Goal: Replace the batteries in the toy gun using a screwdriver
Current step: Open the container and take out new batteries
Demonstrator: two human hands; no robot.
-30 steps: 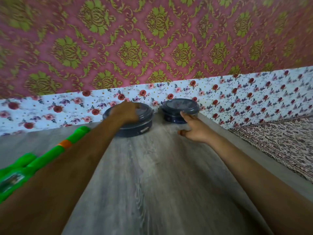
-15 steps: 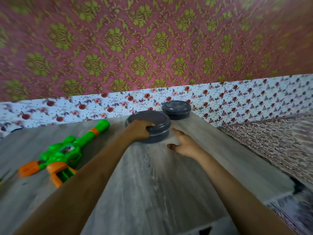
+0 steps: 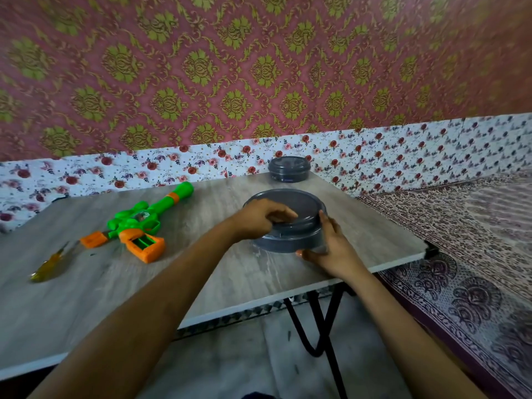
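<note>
A green and orange toy gun lies on the grey wooden table at the left, its orange grip showing an open battery slot. A yellow-handled screwdriver lies left of it. A round dark grey lidded container sits near the table's right front. My left hand grips its lid from the left, fingers curled over the rim. My right hand holds the container's right side and base. What the container holds is hidden.
A second, smaller dark round container stands at the back edge by the floral wall. A patterned bedspread lies to the right of the table. Black metal table legs show below the front edge.
The larger container has come from the back of the table toward me, held by my left hand. My right hand has moved onto its right side. The view has pulled back.
</note>
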